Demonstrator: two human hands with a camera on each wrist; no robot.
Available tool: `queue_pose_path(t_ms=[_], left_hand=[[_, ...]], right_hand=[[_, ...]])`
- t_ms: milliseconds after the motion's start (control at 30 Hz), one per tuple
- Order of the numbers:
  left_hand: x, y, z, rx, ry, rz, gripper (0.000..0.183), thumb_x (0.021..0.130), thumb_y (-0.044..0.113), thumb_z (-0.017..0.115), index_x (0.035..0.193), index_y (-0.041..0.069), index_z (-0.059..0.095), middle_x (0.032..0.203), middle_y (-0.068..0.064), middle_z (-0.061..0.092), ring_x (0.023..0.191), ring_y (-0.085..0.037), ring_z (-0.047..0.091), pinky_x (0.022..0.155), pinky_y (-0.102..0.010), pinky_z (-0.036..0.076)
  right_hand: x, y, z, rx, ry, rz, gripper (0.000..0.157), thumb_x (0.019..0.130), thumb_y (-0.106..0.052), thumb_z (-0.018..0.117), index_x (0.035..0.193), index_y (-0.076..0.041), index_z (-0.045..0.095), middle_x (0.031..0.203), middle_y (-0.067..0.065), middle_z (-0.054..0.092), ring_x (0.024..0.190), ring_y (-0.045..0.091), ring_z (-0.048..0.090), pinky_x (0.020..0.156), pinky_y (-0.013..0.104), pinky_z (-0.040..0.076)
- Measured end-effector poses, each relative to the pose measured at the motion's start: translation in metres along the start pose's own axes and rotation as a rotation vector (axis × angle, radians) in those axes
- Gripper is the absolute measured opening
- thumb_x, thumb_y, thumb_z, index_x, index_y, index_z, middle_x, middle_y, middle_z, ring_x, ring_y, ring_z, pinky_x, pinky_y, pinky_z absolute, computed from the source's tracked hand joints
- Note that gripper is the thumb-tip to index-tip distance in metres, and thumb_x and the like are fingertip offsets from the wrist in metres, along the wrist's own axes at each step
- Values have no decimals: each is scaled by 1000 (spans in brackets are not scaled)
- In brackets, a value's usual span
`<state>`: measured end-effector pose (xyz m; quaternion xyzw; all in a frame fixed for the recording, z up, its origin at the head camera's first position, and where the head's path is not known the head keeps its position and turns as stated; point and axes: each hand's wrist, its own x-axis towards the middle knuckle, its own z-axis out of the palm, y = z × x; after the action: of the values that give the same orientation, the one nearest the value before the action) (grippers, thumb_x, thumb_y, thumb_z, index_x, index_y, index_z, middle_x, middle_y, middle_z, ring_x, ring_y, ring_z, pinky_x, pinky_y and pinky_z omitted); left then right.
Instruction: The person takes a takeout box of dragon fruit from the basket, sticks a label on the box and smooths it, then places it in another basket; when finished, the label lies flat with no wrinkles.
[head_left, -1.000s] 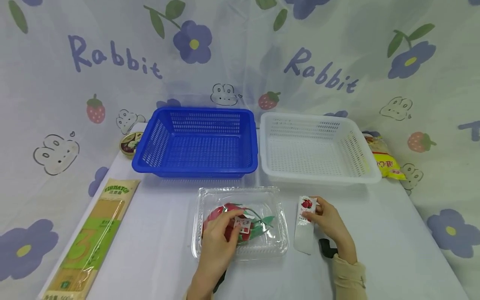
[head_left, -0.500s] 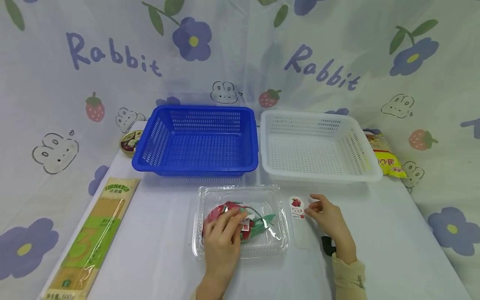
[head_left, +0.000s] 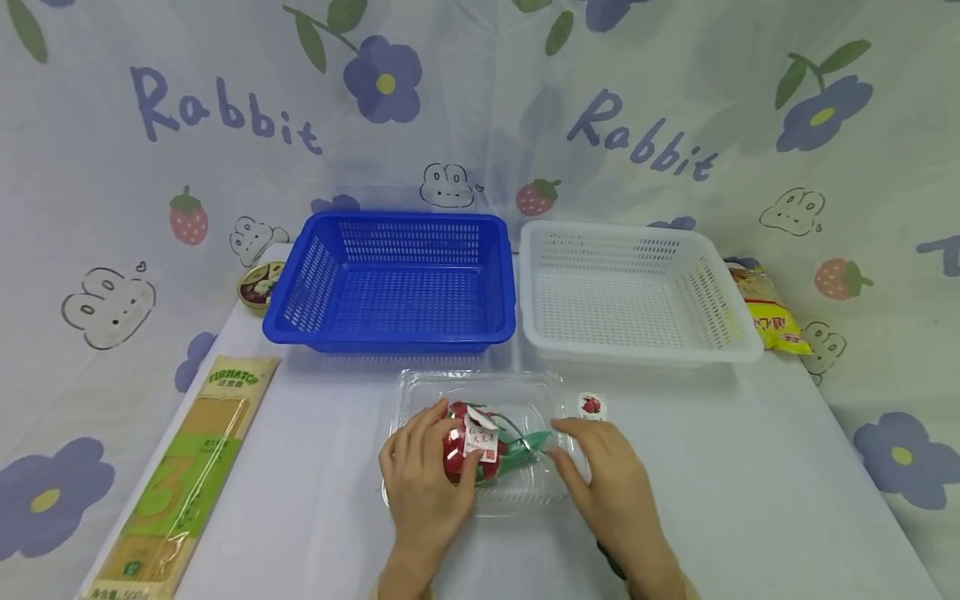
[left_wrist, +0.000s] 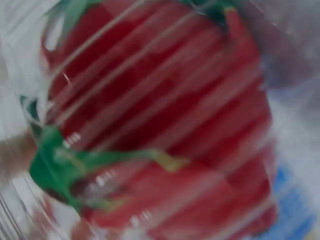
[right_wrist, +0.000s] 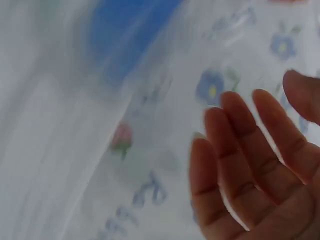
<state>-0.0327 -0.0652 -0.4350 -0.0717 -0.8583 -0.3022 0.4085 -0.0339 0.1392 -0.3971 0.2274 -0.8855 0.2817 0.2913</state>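
Note:
A clear plastic clamshell box (head_left: 480, 382) lies in front of the baskets, with a red dragon fruit (left_wrist: 160, 100) with green tips inside. On its lid is a white sticker (head_left: 481, 439) with red and black print, its upper edge curling up. My left hand (head_left: 427, 479) rests over the left part of the lid, its thumb tip at the sticker's lower edge. Beside the box's right side, my right hand (head_left: 611, 483) has its fingers extended and holds nothing; the right wrist view shows them spread. Behind that hand a label strip (head_left: 592, 406) with a dragon fruit picture lies on the table, mostly hidden.
A blue basket (head_left: 390, 343) and a white basket (head_left: 641, 354) stand side by side at the back. Packed noodles (head_left: 180, 479) lie at the left edge. A round tin (head_left: 259, 287) and a yellow snack bag (head_left: 780, 325) sit behind the baskets' outer sides.
The right hand let go of the label strip, which lies on the table, and moved left to the box. The left hand shifted from pinching the sticker to resting over the lid.

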Motion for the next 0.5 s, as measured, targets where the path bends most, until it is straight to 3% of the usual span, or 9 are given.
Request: queue_pose_path(t_ms=[100,167,267,400,500], left_hand=[[0,-5,-2,-7,8,40,33,61,19,81,87,10,65,110,-9,67,105,-30,59,88,-51,36],[0,-5,-3,11,-24,30,27,62,20,81,83,13,65,107,-8,65,106,-31,58,90,-55,36],[-3,-5,-4,57,-72,13,22,63,17,80,80,16,67,108,-8,65,110,-35,57,90,-64,35],[-6,-5,-3,124,-115,11,23,66,18,77,88,23,74,114,-8,66,113,-38,57,91,-68,35],[-8,-5,-3,173,-154,24,28,71,21,74,98,28,75,118,-8,66,115,-39,55,92,-66,35]], right_hand=[[-7,-20,20,87,-9,-119,32,102,-31,45,103,-9,69,97,0,70,90,18,65,85,28,49],[-11,-28,33,121,-27,-159,31,103,-28,43,103,-10,68,98,-1,70,91,17,65,85,28,49],[-15,-33,47,134,-35,-183,16,95,-14,59,109,-10,67,103,0,70,94,18,66,85,30,48],[-13,-32,56,140,-28,-156,37,76,-1,71,111,-9,65,105,3,70,95,19,66,84,31,46],[-11,-32,59,130,-28,-114,31,78,-3,69,108,-8,66,106,5,71,96,20,66,85,30,45]])
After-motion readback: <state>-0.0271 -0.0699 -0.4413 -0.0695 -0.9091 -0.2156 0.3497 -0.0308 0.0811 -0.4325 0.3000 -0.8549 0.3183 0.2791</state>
